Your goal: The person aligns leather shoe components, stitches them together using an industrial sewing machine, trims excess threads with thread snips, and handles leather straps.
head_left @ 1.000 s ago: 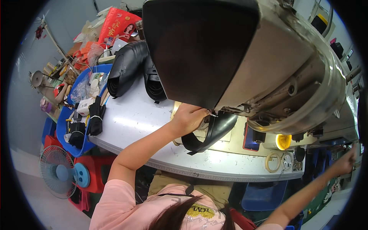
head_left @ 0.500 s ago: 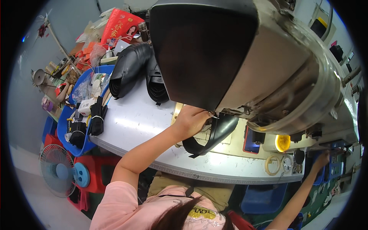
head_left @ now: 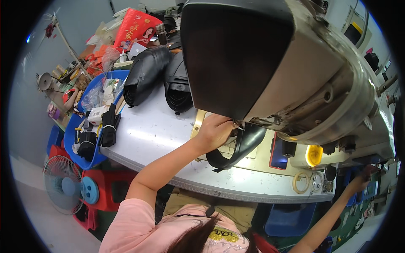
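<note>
My left hand (head_left: pixel 217 133) is closed beneath the dark head of a sewing machine (head_left: pixel 238 59). Its fingertips meet by the needle area, where a small shiny metal tip shows; what they grip is hidden. Right beside them, a curved black leather piece like a shoe upper (head_left: pixel 249 141) lies looped on the machine bed (head_left: pixel 257 158). My right hand (head_left: pixel 359 182) is stretched far to the right, below the machine's right end. It is small and smeared there, near something dark, and its fingers cannot be made out.
Two bundles of nested black uppers (head_left: pixel 145 76) stand on the white table (head_left: pixel 147 135), left of the machine. Blue baskets (head_left: pixel 103 158) with black bundles sit at its left edge. A fan (head_left: pixel 63 185) stands lower left; a tape roll (head_left: pixel 301 182) lies front right.
The whole view has shifted slightly. My left hand stays by the needle area with its fingers together. My right hand has moved a little lower and nearer a dark thing.
</note>
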### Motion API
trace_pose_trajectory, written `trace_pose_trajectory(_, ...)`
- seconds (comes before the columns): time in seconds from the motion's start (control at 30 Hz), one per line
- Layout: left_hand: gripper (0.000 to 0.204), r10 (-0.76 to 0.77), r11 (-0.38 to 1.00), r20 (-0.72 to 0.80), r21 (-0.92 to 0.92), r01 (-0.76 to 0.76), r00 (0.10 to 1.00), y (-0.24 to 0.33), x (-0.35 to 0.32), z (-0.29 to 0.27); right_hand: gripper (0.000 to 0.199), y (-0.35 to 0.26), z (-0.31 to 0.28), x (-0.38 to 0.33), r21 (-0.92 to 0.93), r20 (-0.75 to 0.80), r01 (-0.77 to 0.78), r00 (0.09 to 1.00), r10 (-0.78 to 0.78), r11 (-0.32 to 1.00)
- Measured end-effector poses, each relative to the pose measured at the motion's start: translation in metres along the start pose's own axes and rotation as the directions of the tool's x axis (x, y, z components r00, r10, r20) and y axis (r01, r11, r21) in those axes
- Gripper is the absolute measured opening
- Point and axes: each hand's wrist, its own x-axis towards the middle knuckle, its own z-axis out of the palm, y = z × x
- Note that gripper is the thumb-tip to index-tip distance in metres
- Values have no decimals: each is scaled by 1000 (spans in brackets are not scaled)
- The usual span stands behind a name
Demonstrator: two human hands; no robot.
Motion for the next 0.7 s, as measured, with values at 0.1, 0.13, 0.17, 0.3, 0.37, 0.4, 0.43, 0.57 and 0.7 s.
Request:
trace_pose_trajectory(0.1, 11, 7, 1000, -1, 6, -7, 1000, 3, 0, 2, 20, -108, -45, -42, 274, 130, -69, 991, 35, 959)
trace_pose_trajectory(0.13, 12, 8, 1000, -6, 16, -8, 1000, 4, -1, 3, 19, -126, -48, -49, 337, 138, 275, 931, -337, 900)
trace_pose_trajectory(0.17, 12, 7, 1000, -7, 23, -7, 1000, 3, -2, 2, 15, -158, -51, -58, 366, 212, 347, 873, -440, 864)
trace_pose_trajectory(0.3, 13, 21, 1000, -5, 11, -21, 1000, 2, -1, 4, 20, -184, -49, -90, 331, 215, 321, 890, -402, 887)
trace_pose_trajectory(0.37, 13, 22, 1000, 4, -6, -22, 1000, 2, -3, 3, 21, -185, -51, -89, 356, 224, 281, 900, -374, 891)
trace_pose_trajectory(0.4, 14, 39, 999, 24, 4, -39, 999, 3, -3, 1, 21, -185, -50, -89, 353, 226, 280, 901, -372, 893)
trace_pose_trajectory(0.43, 14, 56, 998, 44, 15, -57, 997, 4, -3, 0, 20, -184, -49, -89, 361, 228, 274, 901, -369, 892)
trace_pose_trajectory(0.57, 15, 114, 993, 0, -13, -114, 993, 11, 0, -2, 21, -169, -46, -77, 470, 278, 211, 886, -370, 857)
trace_pose_trajectory(0.7, 15, 154, 988, 12, 26, -154, 988, 13, -3, -5, 22, -84, -35, -21, 396, 120, -39, 993, -10, 917)
